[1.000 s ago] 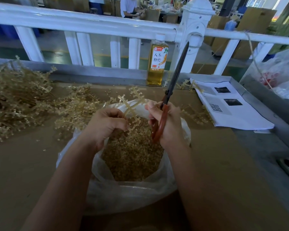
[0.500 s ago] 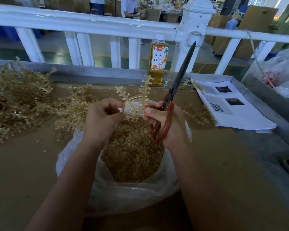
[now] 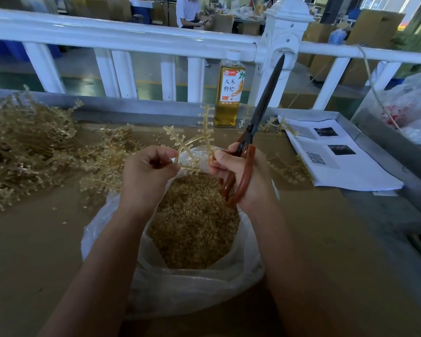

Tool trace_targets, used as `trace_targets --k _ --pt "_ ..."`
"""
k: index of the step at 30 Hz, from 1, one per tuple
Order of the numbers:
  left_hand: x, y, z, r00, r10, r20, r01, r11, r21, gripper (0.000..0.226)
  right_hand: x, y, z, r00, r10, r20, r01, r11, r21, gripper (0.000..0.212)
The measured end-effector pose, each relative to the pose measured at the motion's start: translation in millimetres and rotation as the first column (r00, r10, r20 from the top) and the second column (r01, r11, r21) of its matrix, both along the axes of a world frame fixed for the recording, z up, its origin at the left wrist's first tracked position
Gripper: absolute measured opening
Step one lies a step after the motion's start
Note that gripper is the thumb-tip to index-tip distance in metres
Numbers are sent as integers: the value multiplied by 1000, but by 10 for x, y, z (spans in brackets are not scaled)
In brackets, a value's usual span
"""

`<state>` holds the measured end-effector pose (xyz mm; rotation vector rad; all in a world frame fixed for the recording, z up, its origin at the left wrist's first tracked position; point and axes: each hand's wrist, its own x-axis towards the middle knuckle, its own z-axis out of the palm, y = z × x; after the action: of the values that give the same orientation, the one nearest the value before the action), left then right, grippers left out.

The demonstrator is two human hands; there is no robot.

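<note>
My left hand pinches the base of a pale yellow plastic branched sprig, held up over an open clear plastic bag filled with small tan cut pieces. My right hand grips scissors with reddish-brown handles and dark blades; the blades are together and point up and away. The thumb and forefinger of that hand also touch the sprig's right branch.
A big pile of the same sprigs lies on the brown table at left. A bottle of yellow drink stands by the white railing. Printed sheets lie at right, a plastic bag beyond them.
Both hands rose from inside the bag's mouth. The sprig now stands higher and more spread between them. The scissors tilted a little to the right.
</note>
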<state>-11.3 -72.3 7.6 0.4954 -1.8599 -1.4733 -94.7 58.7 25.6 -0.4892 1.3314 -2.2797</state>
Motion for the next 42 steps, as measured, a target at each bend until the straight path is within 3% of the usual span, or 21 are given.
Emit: trace_targets --k 12,17,20,22,25,29,32,34,38,42 --pt "39 25 -15 999 46 -23 -47 998 -29 32 11 -48 19 999 33 40 -29 995 -94 29" --pt "28 15 -30 994 104 12 -103 991 -85 22 47 -57 42 998 32 45 -27 995 -99 30" --pt "43 49 -18 987 158 33 -144 957 -252 43 65 -69 53 996 40 77 -31 993 -111 29" --pt "51 90 20 997 75 -14 -74 906 -418 57 78 -78 58 995 46 90 -37 994 -100 27" --pt "32 129 50 998 -45 -40 17 847 -531 45 96 -77 61 995 74 73 -68 994 -86 27" --pt "72 165 99 979 -200 -45 173 923 -344 29 89 -56 65 991 134 23 -132 989 -72 27" --pt "60 148 119 988 -155 -6 143 925 -352 22 93 -64 54 986 166 19 -164 984 -73 23" --pt "41 98 166 996 -91 -14 85 962 -261 20 85 -68 39 991 133 -8 -133 990 -38 25" --pt "34 -26 271 988 -150 -25 151 988 31 20 23 -16 36 991 0 -137 32 973 228 31" --pt "1 -15 304 981 -191 -15 192 980 46 19 20 -17 82 973 104 -207 -6 906 424 31"
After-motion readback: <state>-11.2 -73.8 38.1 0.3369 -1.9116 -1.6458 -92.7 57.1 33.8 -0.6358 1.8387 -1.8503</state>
